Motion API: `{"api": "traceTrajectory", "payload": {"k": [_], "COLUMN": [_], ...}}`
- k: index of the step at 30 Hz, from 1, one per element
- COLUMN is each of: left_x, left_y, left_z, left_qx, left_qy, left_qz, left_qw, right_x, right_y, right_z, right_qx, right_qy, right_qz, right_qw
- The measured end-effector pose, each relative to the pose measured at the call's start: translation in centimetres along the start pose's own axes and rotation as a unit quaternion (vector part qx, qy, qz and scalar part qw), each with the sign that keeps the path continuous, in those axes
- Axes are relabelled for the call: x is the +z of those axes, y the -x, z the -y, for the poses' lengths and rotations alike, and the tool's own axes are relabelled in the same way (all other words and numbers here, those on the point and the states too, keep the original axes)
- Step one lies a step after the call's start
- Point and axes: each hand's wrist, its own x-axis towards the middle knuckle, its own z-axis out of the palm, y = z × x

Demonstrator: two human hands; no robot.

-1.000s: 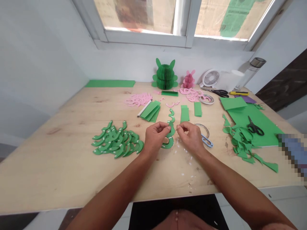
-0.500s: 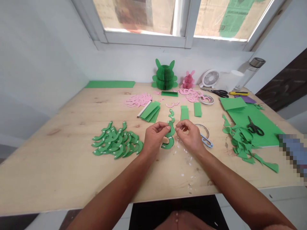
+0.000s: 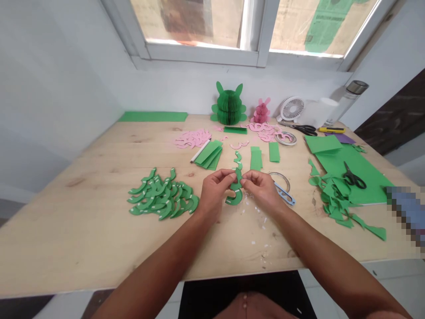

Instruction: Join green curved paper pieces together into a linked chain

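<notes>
1. While I watch from afar, the left hand [image 3: 214, 189] and right hand [image 3: 260, 188] sit close together just below centre, their fingertips pinching a curved green paper chain [image 3: 235, 198] between them.
2. From here, I'd judge a tear the main risk: the paper looks thin, so a hard pinch or sharp tug could split or crease it.
3. Loose pieces are exposed too. A careless sweep of the left forearm could scatter the pile of green curved strips [image 3: 162, 198] on the wooden table [image 3: 66, 221].
4. Only one container shows: a clear bottle [image 3: 347, 101] at upper right. I can't tell what's in it.
</notes>
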Motion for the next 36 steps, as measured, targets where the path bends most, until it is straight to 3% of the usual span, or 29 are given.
{"api": "traceTrajectory", "payload": {"k": [10,25,36], "left_x": [0.2,0.0,-0.4], "left_y": [0.1,-0.1,-0.3], "left_z": [-0.2,-0.9,-1.1], "left_qx": [0.012,-0.118,-0.109], "left_qy": [-0.044,0.076,0.078], "left_qz": [-0.015,0.077,0.112], "left_qw": [0.999,0.987,0.985], "right_x": [0.0,-0.4,-0.3], "right_y": [0.0,-0.2,-0.3], "right_z": [0.2,0.0,0.4], "right_qx": [0.017,0.008,0.028], "right_qy": [-0.002,-0.131,-0.128], "right_qz": [0.01,0.038,0.008], "right_qw": [1.0,0.991,0.991]}}
